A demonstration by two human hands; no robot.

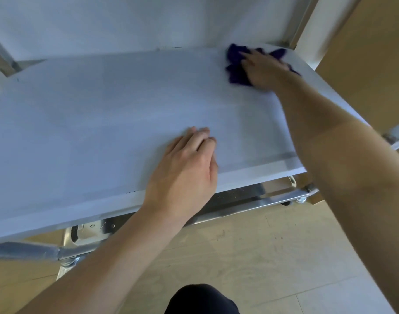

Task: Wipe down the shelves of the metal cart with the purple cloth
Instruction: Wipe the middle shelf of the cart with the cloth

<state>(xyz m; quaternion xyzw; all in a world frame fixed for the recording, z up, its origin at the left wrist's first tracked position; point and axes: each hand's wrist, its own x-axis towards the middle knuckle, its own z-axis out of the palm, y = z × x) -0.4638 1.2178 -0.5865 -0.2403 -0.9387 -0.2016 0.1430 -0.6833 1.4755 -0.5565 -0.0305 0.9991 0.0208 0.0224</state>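
Cloth [236, 69], purple and crumpled, lies at the far right corner of the shelf [103, 114], close to the cart's back right post [295, 30]. The right hand [265, 70] lies flat on top of it, palm down, fingers [247, 56] stretched out and held close together, pressing the fabric against the pale metal surface rather than pinching it; folds of purple stick out past the fingertips and behind the hand. The right forearm crosses the shelf's right edge on its way to that corner.

The left hand [189, 164] rests palm down near the front lip of the same shelf, well apart from the cloth, with its fingers curled loosely together and their tips touching the surface. It holds nothing.

Below the front lip a lower shelf [234, 196] of shiny metal shows, with the cart's frame tube [24, 250] at the near left corner. The cart stands on a light wooden floor [262, 257]. A dark-clad knee [200, 300] shows at the bottom edge.
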